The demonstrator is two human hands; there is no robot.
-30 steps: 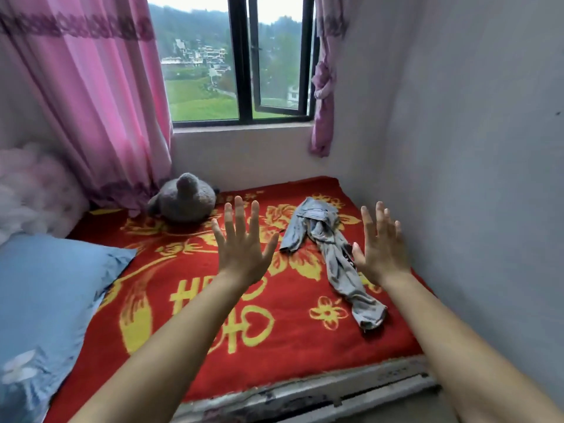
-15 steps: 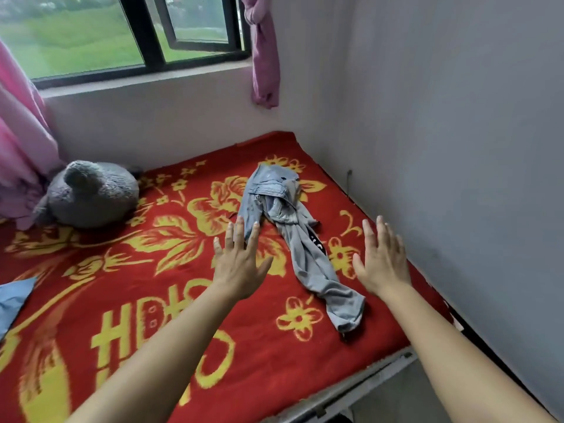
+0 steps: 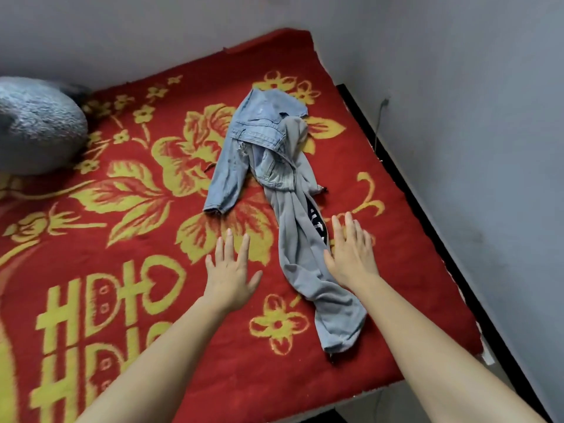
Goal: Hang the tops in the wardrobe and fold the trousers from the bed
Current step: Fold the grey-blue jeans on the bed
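**Two open hands over the clothes on the bed**

The biggest thing you see is the red blanket (image 3: 128, 270). It covers the bed and has big yellow flowers on it. It also has fat yellow letters at the lower left. They look like "HDIO", w/ the same letters starting again in the row below, cut off by your left arm.

Next is the grey wall (image 3: 457, 87), at the back and on the right side. A dark bed edge (image 3: 427, 227) runs along the right wall.

A fuzzy grey plush toy (image 3: 36, 129) sits at the far left, partly out of view.

The clothes are in the middle of the blanket, a bit to the right. The light blue jeans (image 3: 253, 138) lie bunched up at the top. The grey trousers (image 3: 305, 270) lie partly under them and stretch down toward you. A black strip w/ white letters (image 3: 316, 221) runs along the grey leg, but it's folded and I can't read it.

Your left hand (image 3: 230, 270) is flat over the blanket, just left of the grey leg, fingers straight and a bit spread, holding nothing. Your right hand (image 3: 351, 251) is at the right edge of the grey leg, fingers straight and close together, holding nothing. Can't tell if it touches the cloth.
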